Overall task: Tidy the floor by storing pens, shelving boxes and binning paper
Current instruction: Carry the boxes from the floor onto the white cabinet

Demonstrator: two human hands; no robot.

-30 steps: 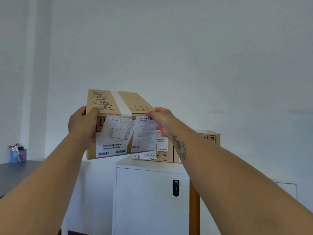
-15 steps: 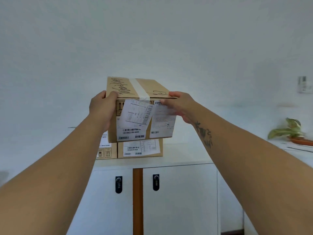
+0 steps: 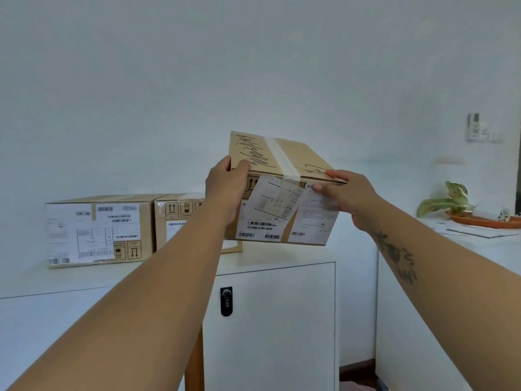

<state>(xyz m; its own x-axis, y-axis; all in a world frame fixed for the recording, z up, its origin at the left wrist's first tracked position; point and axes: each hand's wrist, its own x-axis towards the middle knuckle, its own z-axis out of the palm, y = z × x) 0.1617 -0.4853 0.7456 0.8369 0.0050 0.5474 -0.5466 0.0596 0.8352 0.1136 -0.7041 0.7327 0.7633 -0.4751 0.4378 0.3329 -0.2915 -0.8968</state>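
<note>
- The left hand (image 3: 225, 184) and the right hand (image 3: 349, 196) grip a taped box (image 3: 307, 156) by its sides, over the white counter (image 3: 296, 253).
- Two other boxes (image 3: 95, 232) rest at 9 o'clock, a plant (image 3: 448, 201) at 3 o'clock.

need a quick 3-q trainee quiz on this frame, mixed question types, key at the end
1. True or false: the left hand and the right hand both grip the taped box.
2. How many other cardboard boxes stand on the white cabinet in view? A) one B) two C) four
3. Fill in: seen from the camera, the potted plant sits to the ___ of the taped box.
Key: 1 true. 2 B: the large labelled box and the box beside it, partly hidden. 3 right.
</note>
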